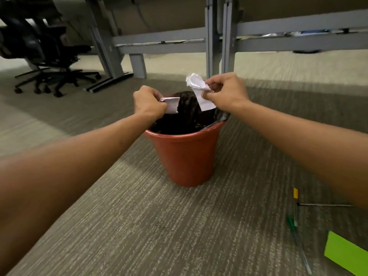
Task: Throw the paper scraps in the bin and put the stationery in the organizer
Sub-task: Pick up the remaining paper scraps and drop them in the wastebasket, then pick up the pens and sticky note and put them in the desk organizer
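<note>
A red-brown bin [187, 154] with a black liner stands on the carpet in the middle of the view. Over its left rim my left hand [148, 102] pinches a small folded white paper scrap [172, 104]. My right hand [225, 90] holds crumpled white paper scraps [198, 87] above the bin's far right rim. On the carpet at the lower right lie a green pen [291, 224], a clear pen [302, 253], a pencil with a yellow end [295, 193] and a lime-green sticky pad [346, 253]. No organizer is in view.
A thin dark pen or rod [324, 205] lies partly under my right forearm. Grey desk legs and frames [211, 36] stand behind the bin. Black office chairs [49, 56] are at the far left. Grey carpet covers the floor.
</note>
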{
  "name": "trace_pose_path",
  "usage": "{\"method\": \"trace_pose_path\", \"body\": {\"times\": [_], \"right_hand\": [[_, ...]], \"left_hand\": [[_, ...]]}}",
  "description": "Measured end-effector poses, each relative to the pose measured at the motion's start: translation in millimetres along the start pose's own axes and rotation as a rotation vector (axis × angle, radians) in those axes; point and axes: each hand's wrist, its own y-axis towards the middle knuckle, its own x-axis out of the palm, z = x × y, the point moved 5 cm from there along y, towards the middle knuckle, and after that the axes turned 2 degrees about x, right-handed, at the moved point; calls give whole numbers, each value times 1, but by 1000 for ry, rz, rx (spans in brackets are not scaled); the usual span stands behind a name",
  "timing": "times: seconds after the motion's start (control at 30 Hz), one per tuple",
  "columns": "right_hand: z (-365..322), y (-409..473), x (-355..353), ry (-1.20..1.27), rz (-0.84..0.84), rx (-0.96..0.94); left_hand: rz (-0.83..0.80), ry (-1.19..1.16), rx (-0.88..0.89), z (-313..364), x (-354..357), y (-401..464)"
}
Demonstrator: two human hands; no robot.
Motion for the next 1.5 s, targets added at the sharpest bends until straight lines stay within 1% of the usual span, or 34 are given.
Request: {"method": "trace_pose_path", "body": {"times": [0.03, 0.1, 0.17, 0.2, 0.23, 0.3, 0.4, 0.57, 0.67, 0.8, 0.9, 1.0, 1.13, 1.2, 1.23, 1.3, 1.4, 1.47, 1.5], "right_hand": [[2, 3, 12, -20, -59, 35], [9, 7, 30, -104, -204, 123], [19, 8, 36, -134, -302, 194], [22, 7, 35, -125, -313, 194], [24, 6, 30, -110, -297, 185], [30, 1, 14, -53, -205, 181], [48, -14, -16, 35, -98, 205], [97, -48, -83, -2, -5, 241], [138, -81, -128, -61, 35, 318], [194, -141, -179, -175, -11, 449], [233, -187, -206, -246, -54, 546], [262, -228, -223, -287, -56, 629], [287, -272, -238, -287, -55, 701], [296, -290, -243, -299, -51, 719], [301, -297, -245, -308, -54, 727], [308, -309, -247, -311, -64, 739], [315, -321, -245, -310, -55, 748], [317, -323, -239, -311, -64, 739], [317, -322, -236, -308, -73, 736]], "left_hand": [[-34, 9, -13, -4, 5, -2], [-43, 64, 17, -5, 10, -7], [9, 60, 133, 1, 8, -14], [42, 37, 208, 6, 7, -17], [71, 19, 281, 10, 5, -22], [102, 5, 398, 21, 7, -34], [64, -1, 533, 45, 25, -61], [-95, -51, 728, 91, 68, -111], [-220, -120, 790, 110, 101, -148], [-472, -131, 853, 120, 154, -216], [-667, -40, 967, 117, 193, -272], [-810, 0, 996, 111, 222, -312], [-914, 64, 924, 107, 256, -326], [-918, 138, 795, 101, 274, -318], [-908, 176, 690, 95, 282, -311], [-907, 217, 421, 78, 296, -296], [-1013, 189, -7, 48, 313, -286], [-1090, 183, -197, 34, 321, -291], [-1120, 181, -249, 30, 324, -296]]}}
